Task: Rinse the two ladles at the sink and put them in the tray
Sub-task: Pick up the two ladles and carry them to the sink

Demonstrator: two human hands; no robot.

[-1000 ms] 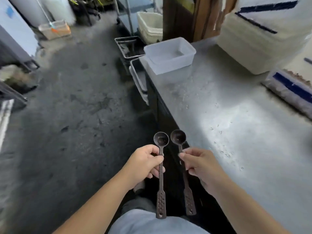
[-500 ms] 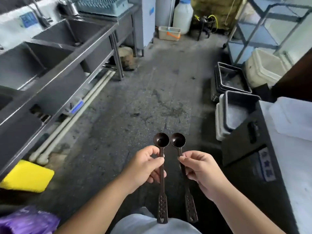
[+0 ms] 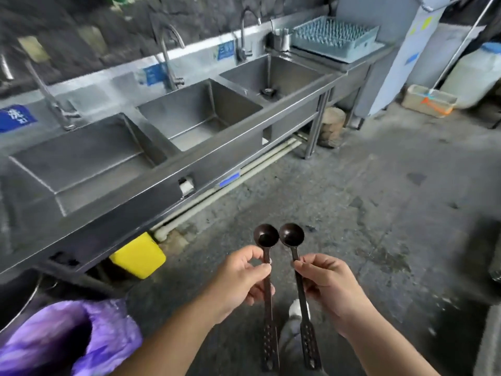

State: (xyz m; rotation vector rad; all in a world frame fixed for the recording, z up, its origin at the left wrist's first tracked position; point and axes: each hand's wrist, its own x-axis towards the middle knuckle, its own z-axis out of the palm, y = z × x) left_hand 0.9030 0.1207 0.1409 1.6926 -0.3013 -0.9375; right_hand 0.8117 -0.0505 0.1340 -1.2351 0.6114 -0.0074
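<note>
While we pinch one ladle (image 3: 266, 237) in the left hand (image 3: 238, 280), another ladle (image 3: 291, 234) in the right hand (image 3: 332, 286), short of the sink (image 3: 200, 115), keep bowls upright, approach its faucet (image 3: 169, 52).

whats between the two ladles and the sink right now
Only bare concrete floor, as the head view shows. The ladles, one in each hand, are held short of the sink's front edge.
</note>
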